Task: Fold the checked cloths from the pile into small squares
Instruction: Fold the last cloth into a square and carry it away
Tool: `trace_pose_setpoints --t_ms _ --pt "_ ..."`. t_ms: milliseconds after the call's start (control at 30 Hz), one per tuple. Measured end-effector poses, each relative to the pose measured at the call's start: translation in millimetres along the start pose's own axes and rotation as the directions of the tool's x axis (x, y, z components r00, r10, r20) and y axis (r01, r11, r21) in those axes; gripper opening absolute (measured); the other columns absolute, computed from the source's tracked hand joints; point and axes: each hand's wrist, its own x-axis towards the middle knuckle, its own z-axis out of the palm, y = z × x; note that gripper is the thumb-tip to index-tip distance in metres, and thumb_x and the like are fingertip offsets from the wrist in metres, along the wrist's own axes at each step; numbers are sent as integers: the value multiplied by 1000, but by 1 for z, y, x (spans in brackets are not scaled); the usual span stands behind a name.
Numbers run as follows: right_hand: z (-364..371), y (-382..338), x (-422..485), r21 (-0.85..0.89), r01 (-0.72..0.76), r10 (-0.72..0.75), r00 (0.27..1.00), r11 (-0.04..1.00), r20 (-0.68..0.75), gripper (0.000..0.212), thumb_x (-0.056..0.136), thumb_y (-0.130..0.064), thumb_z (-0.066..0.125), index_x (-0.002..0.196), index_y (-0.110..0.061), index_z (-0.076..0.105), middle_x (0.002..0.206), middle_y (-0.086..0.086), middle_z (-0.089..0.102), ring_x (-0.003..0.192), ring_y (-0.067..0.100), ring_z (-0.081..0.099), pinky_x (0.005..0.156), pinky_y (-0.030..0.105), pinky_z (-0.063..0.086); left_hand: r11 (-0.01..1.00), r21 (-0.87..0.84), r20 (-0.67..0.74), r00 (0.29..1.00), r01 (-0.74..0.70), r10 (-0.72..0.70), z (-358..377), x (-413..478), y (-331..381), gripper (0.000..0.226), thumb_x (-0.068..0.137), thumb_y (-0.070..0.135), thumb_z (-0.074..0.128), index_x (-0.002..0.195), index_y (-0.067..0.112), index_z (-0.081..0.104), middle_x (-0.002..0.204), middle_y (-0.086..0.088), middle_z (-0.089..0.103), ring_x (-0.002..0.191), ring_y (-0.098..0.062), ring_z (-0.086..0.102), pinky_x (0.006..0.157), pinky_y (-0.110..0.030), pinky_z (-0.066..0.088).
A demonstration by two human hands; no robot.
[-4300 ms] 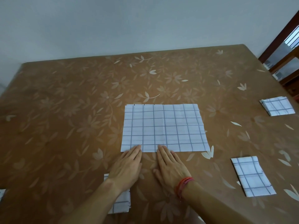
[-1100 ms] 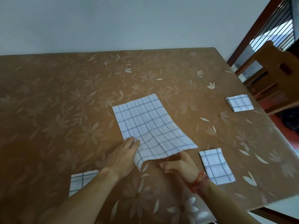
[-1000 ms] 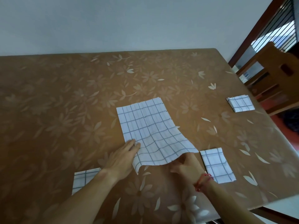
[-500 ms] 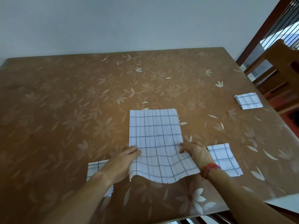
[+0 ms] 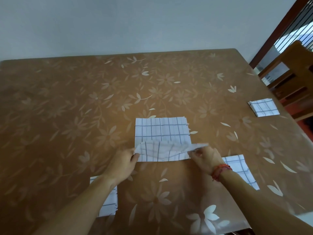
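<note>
both hands reach forward side by side over the tabletop [image 5: 67, 116], forearms angled in from the near edge. left hand [image 5: 121, 164] pinches the near left corner of the checked cloth [image 5: 160, 131], knuckles up. right hand [image 5: 205, 157], red thread bracelet [image 5: 220, 170] on the wrist, grips the near right corner, which is lifted and blurred. the cloth's near edge is raised and curling over the far part, which lies flat mid-tabletop. folded cloth [image 5: 263, 107] sits at the far right, another folded piece [image 5: 240, 168] partly under the right forearm, a third piece [image 5: 109, 204] under the left forearm.
</note>
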Motion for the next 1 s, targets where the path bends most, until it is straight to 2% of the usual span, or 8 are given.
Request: trace_pose_setpoints --t_ms 67,133,267,367,500,733,867,1000 --pt "15 11 15 119 -43 38 998 992 44 17 90 -33 57 79 -21 61 73 -5 67 77 21 63 52 17 30 1000 -5 -67 998 20 -20 -1 12 1 35 101 21 47 71 6 57 50 3 48 43 -5 52 42 -15 35" --pt "24 18 32 114 -104 97 993 988 60 18 90 -37 56 73 -30 52 70 -15 60 65 7 53 52 13 29 998 -51 -90 995 41 -46 1 25 -6 36 100 21 51 66 9 53 53 4 49 45 -4 45 46 -15 34" --pt "26 15 46 140 -88 87 996 986 15 16 91 -38 54 85 -25 61 73 -14 64 67 8 54 53 18 35 993 -105 -118 991 56 -69 5 42 -10 34 98 22 55 65 15 47 53 10 44 45 -3 42 45 -14 34" --pt "33 14 54 132 -113 113 994 985 10 20 91 -38 54 84 -20 62 73 -7 68 69 15 60 57 26 43 981 -180 -85 992 78 -94 8 44 -6 14 90 24 67 96 28 55 73 13 60 67 1 59 52 -10 42" --pt "39 15 60 125 -125 127 992 984 -8 17 90 -40 53 83 -25 58 71 -8 65 71 18 61 61 31 46 979 -198 -52 996 57 -69 10 45 -7 58 78 21 77 126 33 47 93 15 61 86 -2 60 62 -11 47" --pt "43 14 67 79 -182 185 982 980 -41 21 87 -46 51 83 -26 53 75 -7 64 73 21 60 65 35 51 999 29 -177 984 22 -17 22 53 -21 63 86 23 69 140 27 37 114 5 44 97 -6 45 71 -13 38" --pt "39 8 61 69 -183 190 974 981 -122 24 89 -47 53 98 -25 50 90 -5 57 74 22 54 65 34 45 939 310 -233 945 -151 229 28 41 -23 42 92 26 59 131 16 47 115 1 46 101 -14 51 73 -26 53" --pt "50 -5 44 -31 -35 27 974 999 -224 37 90 -46 50 118 -22 51 108 2 48 82 22 55 64 33 48 814 450 -87 889 -368 450 46 13 -11 36 97 27 48 130 14 52 127 -1 49 116 -16 49 88 -30 52"
